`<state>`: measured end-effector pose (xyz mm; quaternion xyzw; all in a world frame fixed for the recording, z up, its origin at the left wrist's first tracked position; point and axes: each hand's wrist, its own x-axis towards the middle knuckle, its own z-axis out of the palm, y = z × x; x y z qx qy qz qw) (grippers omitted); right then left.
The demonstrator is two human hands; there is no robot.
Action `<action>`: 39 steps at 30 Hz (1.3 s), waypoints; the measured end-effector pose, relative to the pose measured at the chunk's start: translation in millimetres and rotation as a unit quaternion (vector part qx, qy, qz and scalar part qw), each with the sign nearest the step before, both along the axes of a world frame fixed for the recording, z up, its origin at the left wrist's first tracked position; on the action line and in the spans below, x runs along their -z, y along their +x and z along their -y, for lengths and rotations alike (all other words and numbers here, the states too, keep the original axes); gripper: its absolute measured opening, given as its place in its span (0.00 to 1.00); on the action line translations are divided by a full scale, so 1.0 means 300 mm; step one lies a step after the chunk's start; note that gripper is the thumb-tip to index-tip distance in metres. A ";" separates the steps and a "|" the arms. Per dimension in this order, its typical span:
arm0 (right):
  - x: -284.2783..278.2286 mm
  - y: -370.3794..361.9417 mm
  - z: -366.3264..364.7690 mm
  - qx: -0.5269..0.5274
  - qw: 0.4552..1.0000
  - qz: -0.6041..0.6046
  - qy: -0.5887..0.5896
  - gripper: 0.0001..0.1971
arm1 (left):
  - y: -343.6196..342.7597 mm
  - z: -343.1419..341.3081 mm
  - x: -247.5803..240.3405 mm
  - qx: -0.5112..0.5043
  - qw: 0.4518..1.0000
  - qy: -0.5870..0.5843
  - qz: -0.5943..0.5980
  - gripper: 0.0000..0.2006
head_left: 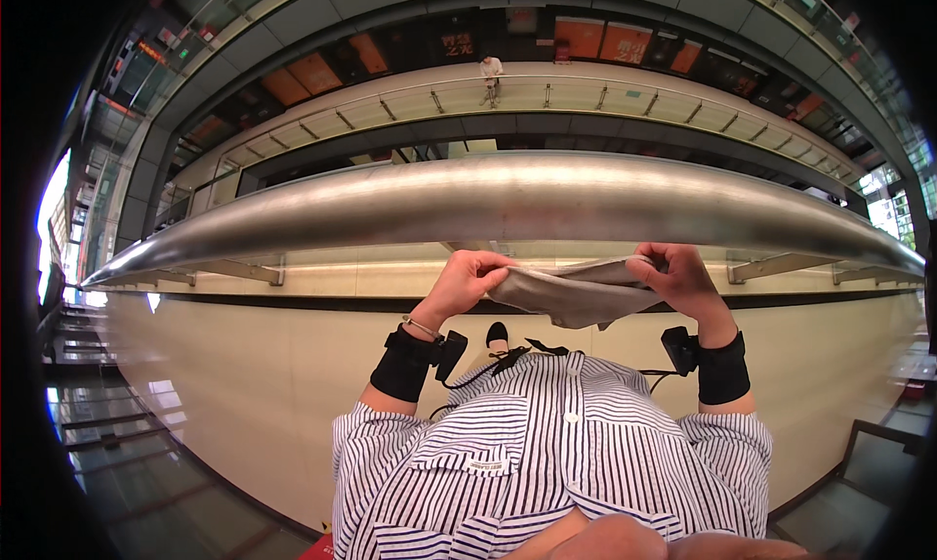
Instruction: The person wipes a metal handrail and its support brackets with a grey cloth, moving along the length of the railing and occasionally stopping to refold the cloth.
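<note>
- Pale floor spread underneath pretty much everything, bent by the fisheye.
- Next biggest is the striped shirt at the bottom, buttoned and with its sleeves ending above the wrists.
- A fat metal handrail is run right across, just beyond the hands, so part of the view past them is blocked by it.
- Past that, a railed walkway can be seen, backed by orange and dark panels.
- A grey-beige cloth is held up between both hands, on the near side of the rail. Its long axis is laid left to right, roughly along the rail; its loose lower edge is pointed down toward the shirt. Whether the rail is touched can't be told.
- Right hand: fingers curled, top edge pinched near the right end.
- Left hand: left end pinched by thumb and fingertips.
- Black wristbands are worn on both arms, with small boxes attached.
- Tiny far-off person on the walkway.
- Dark shoe spotted below the cloth's left part.
</note>
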<state>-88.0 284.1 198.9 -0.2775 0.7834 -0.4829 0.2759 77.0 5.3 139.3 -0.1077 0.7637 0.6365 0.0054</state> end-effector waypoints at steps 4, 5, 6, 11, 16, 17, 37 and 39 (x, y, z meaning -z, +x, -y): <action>-0.032 -0.003 -0.002 -0.025 0.999 -0.032 0.022 0.11 | -0.005 -0.004 -0.006 -0.032 0.994 -0.102 -0.032 0.07; -0.062 -0.006 0.009 -0.083 0.993 -0.054 0.055 0.13 | -0.008 -0.013 -0.028 -0.024 0.994 -0.098 -0.034 0.07; -0.079 -0.011 0.008 -0.141 0.983 -0.076 0.089 0.16 | -0.007 -0.024 -0.064 -0.054 0.992 -0.115 -0.024 0.06; -0.032 -0.020 -0.046 -0.125 0.973 -0.165 0.101 0.18 | 0.014 -0.050 -0.109 -0.090 0.977 -0.174 -0.086 0.04; 0.051 -0.022 -0.104 -0.076 0.965 -0.224 0.110 0.12 | 0.005 -0.033 -0.080 -0.044 0.932 -0.296 -0.203 0.03; 0.091 -0.024 -0.119 -0.066 0.959 -0.271 0.053 0.11 | 0.000 -0.028 -0.077 -0.027 0.916 -0.335 -0.220 0.03; 0.111 -0.068 -0.147 0.099 0.966 -0.238 0.026 0.12 | -0.067 -0.055 -0.165 -0.106 0.852 -0.436 -0.271 0.04; 0.168 -0.089 -0.162 0.100 0.961 -0.258 0.001 0.11 | -0.084 -0.066 -0.162 -0.108 0.882 -0.394 -0.236 0.05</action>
